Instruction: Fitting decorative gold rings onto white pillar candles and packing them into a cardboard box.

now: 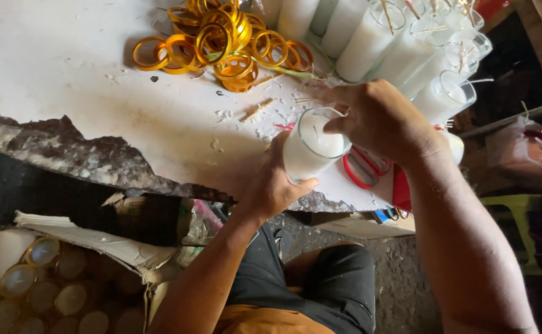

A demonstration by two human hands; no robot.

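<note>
White wax in a clear glass candle jar (311, 148), gripped around the base by the left hand (274, 185) and pinched at the rim by the right hand (379, 120), fingertips closed over the wick area; jar held just above the edge of the white table (67, 68). Below the left forearm, an open cardboard box (67, 278) packed with round lidded jars, apparently finished pieces. Beneath the right wrist, red rings (360, 170) lying flat on the table edge. Beyond the left hand, wax crumbs and wick scraps (255, 111) scattered on the surface; farther still, a heap of gold metal rings (221, 40), none yet fitted to the held jar. Beyond the right hand, a row of filled glass candles (407, 46) with wick sticks upright, seemingly awaiting the same handling; judged partway through a batch. Wick of the held jar hidden under the right fingers; far candles cut off by the upper frame; box contents dim and hard to count.
</note>
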